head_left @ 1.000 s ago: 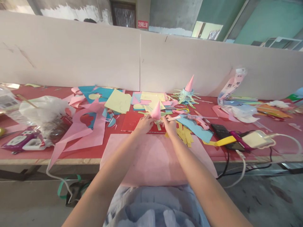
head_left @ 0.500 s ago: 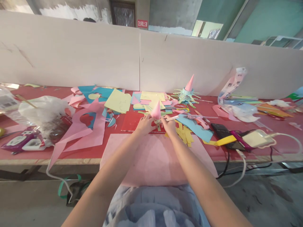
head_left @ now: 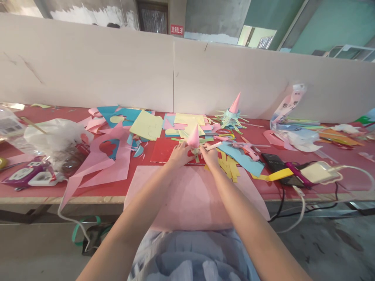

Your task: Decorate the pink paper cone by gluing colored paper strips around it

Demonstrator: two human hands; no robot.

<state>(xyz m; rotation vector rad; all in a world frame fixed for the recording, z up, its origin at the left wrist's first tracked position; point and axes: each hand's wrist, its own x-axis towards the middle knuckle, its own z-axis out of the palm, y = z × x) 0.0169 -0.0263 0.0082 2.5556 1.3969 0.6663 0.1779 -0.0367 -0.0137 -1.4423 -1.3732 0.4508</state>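
My left hand (head_left: 179,154) is closed around the left side of a small paper model with a pink paper cone (head_left: 193,137) pointing up. Green paper strips spread out under the cone, partly hidden by my fingers. On the model's other side, my right hand (head_left: 209,155) grips a white pen (head_left: 214,146), its barrel slanting up to the right. The pen's tip is too small to make out. Both hands are just above the far edge of a large pink sheet (head_left: 193,199). Yellow paper strips (head_left: 229,166) lie beside my right hand.
A similar model with a pink cone (head_left: 235,104) stands farther back. To the right are a pink glue gun (head_left: 247,150), a black phone (head_left: 275,166) and cables. Paper scraps, a plastic bag (head_left: 55,136) and a purple power strip (head_left: 25,173) occupy the left. A white partition (head_left: 117,70) borders the back.
Almost nothing differs. Both hands keep their places at the cone model, and the view has shifted very slightly.
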